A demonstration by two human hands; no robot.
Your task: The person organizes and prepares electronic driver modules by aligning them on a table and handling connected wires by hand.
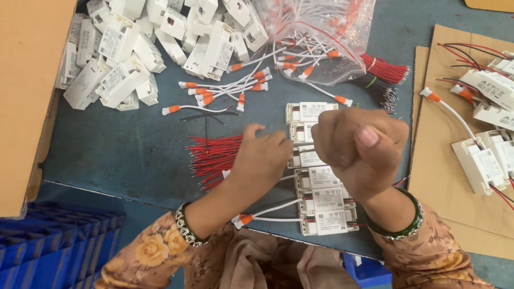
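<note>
The left hand (262,158) reaches with curled fingers over the loose bundle of thin red wires (214,154), seemingly pinching one; best drawn singly; the right hand (357,144) hovers fisted, apparently empty, above the column of small white plastic driver boxes (321,199).

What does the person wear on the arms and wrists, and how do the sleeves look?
Both arms have brownish sleeves with a printed pattern of yellow roses. The left hand has a dark green bangle with a sparkling silver band at the wrist. The right hand has the same kind of bangle. No gloves.
</note>
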